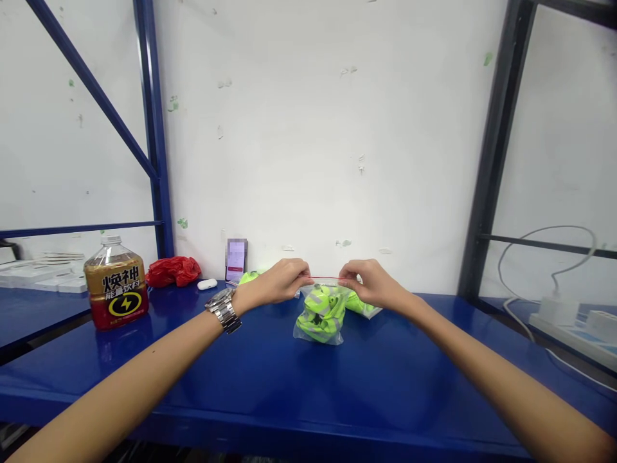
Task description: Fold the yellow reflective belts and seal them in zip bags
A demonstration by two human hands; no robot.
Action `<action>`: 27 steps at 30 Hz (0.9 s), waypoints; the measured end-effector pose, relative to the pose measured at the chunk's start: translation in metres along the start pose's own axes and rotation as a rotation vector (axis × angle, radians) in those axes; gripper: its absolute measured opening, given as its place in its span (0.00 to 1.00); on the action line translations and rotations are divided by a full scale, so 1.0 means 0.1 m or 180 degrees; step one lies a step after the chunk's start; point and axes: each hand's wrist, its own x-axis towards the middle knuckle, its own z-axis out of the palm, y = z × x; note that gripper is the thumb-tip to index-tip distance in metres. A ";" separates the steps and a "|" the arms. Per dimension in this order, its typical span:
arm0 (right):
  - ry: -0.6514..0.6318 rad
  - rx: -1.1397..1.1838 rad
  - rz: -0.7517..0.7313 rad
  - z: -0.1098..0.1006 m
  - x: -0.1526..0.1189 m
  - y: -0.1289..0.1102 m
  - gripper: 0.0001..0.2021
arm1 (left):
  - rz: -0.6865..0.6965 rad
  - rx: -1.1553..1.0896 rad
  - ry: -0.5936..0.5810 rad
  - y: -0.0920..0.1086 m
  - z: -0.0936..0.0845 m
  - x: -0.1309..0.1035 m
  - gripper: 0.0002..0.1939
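A clear zip bag (320, 315) with a red line along its top edge hangs between my hands, just above or touching the blue table. Folded neon-yellow fabric with grey strips fills it. My left hand (282, 281), with a metal watch on the wrist, pinches the bag's left top corner. At the right top corner, the fingers of my right hand (369, 281) are closed on the same edge. Behind my right hand lies another bag of neon-yellow fabric (359, 305), partly hidden. More neon-yellow material (249, 277) shows behind my left hand.
On the left of the blue table (270, 392) stands a large drink bottle (117, 283). Beside it are a red plastic bag (173, 271), a white earbud case (207, 283) and a phone (236, 259) against the wall. A white power strip (578, 325) with cables lies at right.
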 end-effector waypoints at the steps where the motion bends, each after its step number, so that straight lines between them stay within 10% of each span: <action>1: 0.0023 -0.0134 0.0035 0.01 0.00 0.00 0.04 | -0.0026 0.0062 -0.0015 -0.01 0.00 -0.01 0.09; 14: -0.0414 -0.0098 0.0185 -0.15 -0.02 -0.08 0.03 | -0.0115 0.0108 0.0143 -0.09 0.02 -0.08 0.07; 27: -0.1181 0.0436 0.0247 -0.44 -0.05 -0.52 0.20 | -0.0046 -0.0504 0.0393 0.34 -0.10 -0.08 0.07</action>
